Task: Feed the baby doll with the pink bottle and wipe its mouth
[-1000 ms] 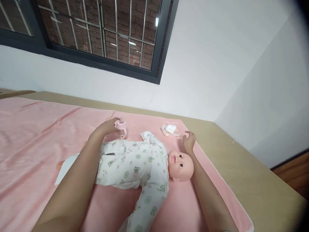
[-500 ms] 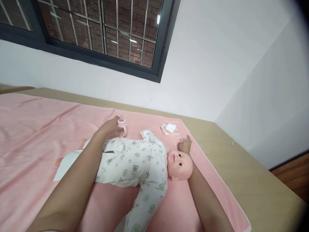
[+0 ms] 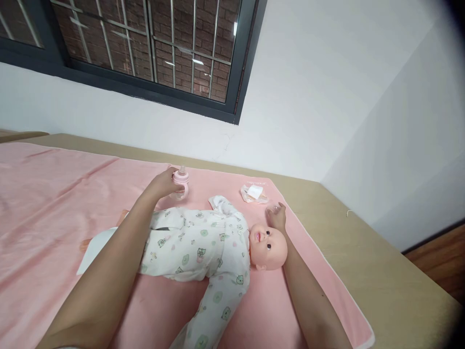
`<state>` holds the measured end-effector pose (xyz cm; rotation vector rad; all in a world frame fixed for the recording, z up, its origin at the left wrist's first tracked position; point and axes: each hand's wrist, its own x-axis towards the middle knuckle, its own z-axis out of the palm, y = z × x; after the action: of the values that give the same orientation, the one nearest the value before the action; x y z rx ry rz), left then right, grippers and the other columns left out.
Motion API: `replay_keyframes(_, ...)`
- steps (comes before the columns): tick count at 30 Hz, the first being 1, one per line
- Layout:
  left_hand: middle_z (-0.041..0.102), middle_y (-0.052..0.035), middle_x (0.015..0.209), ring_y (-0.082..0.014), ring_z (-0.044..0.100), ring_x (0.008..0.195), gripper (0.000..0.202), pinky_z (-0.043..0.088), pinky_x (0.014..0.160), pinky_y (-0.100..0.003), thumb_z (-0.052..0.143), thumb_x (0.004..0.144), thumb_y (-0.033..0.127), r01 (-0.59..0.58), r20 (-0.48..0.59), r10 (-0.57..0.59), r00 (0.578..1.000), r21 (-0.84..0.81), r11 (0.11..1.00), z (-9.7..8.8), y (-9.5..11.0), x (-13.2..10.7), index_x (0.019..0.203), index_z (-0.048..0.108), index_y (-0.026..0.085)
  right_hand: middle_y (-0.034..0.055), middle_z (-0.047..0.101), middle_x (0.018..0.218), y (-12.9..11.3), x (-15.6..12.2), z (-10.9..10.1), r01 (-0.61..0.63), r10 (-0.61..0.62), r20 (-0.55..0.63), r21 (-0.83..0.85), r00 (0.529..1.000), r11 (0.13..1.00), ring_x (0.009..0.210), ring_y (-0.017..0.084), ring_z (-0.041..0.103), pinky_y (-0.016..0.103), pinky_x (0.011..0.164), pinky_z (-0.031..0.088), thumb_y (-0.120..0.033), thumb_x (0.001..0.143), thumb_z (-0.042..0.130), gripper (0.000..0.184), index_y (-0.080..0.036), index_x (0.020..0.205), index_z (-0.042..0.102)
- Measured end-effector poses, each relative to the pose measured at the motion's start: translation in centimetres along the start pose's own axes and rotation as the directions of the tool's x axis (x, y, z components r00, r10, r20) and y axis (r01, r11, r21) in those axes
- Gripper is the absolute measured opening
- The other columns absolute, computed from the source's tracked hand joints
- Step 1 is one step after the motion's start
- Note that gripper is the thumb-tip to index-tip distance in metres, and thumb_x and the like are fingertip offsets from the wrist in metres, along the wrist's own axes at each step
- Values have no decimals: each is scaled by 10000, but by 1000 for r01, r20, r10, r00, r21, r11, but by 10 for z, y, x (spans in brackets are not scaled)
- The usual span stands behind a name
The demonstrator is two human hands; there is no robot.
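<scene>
My left hand (image 3: 164, 184) is closed round a pink-and-clear baby bottle (image 3: 181, 178), nipple up and uncovered, beyond the doll's body. A baby doll (image 3: 269, 246) lies on its back across the pink blanket (image 3: 83, 182), head to the right, in white clothes (image 3: 196, 245) with green animal prints. Past its head, my right hand (image 3: 277, 216) curls round a small clear thing (image 3: 275, 209) that looks like a cap; the fingers partly hide it. My left forearm crosses over the doll's legs.
A crumpled clear packet (image 3: 255, 192) with a white label lies near the blanket's far edge. The blanket covers a wooden surface (image 3: 337, 232) beside a white wall (image 3: 308, 97). Above is a barred window (image 3: 152, 53) with a dark frame.
My left hand has moved the bottle slightly up and away from the doll. My right hand, with the clear thing, has turned a little. The view has shifted slightly.
</scene>
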<state>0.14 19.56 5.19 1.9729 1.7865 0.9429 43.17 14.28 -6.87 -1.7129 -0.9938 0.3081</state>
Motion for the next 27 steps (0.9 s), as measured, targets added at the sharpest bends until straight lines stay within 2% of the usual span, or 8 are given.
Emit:
replay_keyframes(3, 657, -36, 1141, -262, 630, 1028, 606, 483, 811, -308, 689, 605, 325, -99, -17, 98, 995, -140, 985, -4, 31, -13, 1180, 525, 224, 130, 607, 1224, -18, 1, -2, 6, -40, 111, 290, 993, 957, 1058, 234, 621, 426, 937, 506, -414, 667, 679, 676, -184, 1261, 455)
replay_keyframes(6, 652, -30, 1172, -255, 633, 1045, 560, 489, 832, -316, 690, 654, 325, -252, -87, 238, 967, -267, 930, -1, 69, -36, 1184, 534, 233, 115, 604, 1232, -55, -5, -12, 2, -132, 213, 521, 968, 854, 1083, 213, 610, 417, 983, 480, -430, 658, 741, 659, -193, 1218, 488)
replay_keyframes(8, 652, -20, 1171, -256, 627, 1057, 506, 481, 846, -328, 676, 692, 308, -356, -99, 343, 934, -214, 909, 4, 92, -55, 1176, 542, 246, 99, 593, 1263, -87, -16, -23, 26, -239, 288, 589, 927, 808, 1135, 215, 592, 414, 1026, 456, -410, 659, 769, 634, -212, 1205, 515)
replay_keyframes(11, 633, -26, 1190, -264, 607, 1080, 464, 469, 876, -354, 649, 731, 279, -491, -78, 486, 871, -81, 867, 12, 119, -80, 1184, 549, 254, 75, 588, 1280, -136, -45, -44, 108, -432, 379, 637, 818, 763, 1159, 224, 586, 407, 1031, 463, -379, 670, 798, 632, -250, 1223, 523)
replay_keyframes(15, 619, -25, 1202, -261, 610, 1056, 438, 482, 845, -363, 647, 753, 268, -549, -30, 549, 835, 9, 836, 20, 141, -104, 1180, 549, 254, 59, 576, 1278, -180, -90, -62, 250, -553, 282, 672, 784, 697, 1174, 214, 576, 392, 1017, 487, -396, 719, 773, 630, -289, 1263, 475)
replay_keyframes(20, 618, -40, 1223, -257, 611, 1072, 447, 477, 873, -374, 615, 811, 309, -604, -22, 605, 796, 35, 796, 27, 154, -118, 1241, 519, 238, 50, 529, 1310, -191, -115, -61, 352, -617, 264, 630, 741, 692, 1217, 194, 533, 373, 1041, 476, -352, 747, 759, 598, -299, 1273, 478)
replay_keyframes(24, 617, -62, 1260, -282, 624, 1074, 602, 491, 859, -382, 615, 781, 305, -563, -10, 563, 826, 13, 826, 31, 156, -119, 1349, 431, 232, 35, 485, 1364, -188, -119, -55, 391, -618, 322, 549, 717, 739, 1266, 204, 485, 411, 1060, 465, -343, 780, 717, 579, -323, 1304, 472)
replay_keyframes(27, 618, -70, 1270, -295, 621, 1098, 702, 494, 871, -389, 631, 742, 282, -550, -9, 550, 835, -4, 835, 32, 157, -120, 1396, 378, 232, 31, 446, 1400, -186, -121, -51, 348, -585, 357, 543, 728, 764, 1267, 210, 484, 423, 1033, 494, -352, 754, 737, 701, -354, 1366, 396)
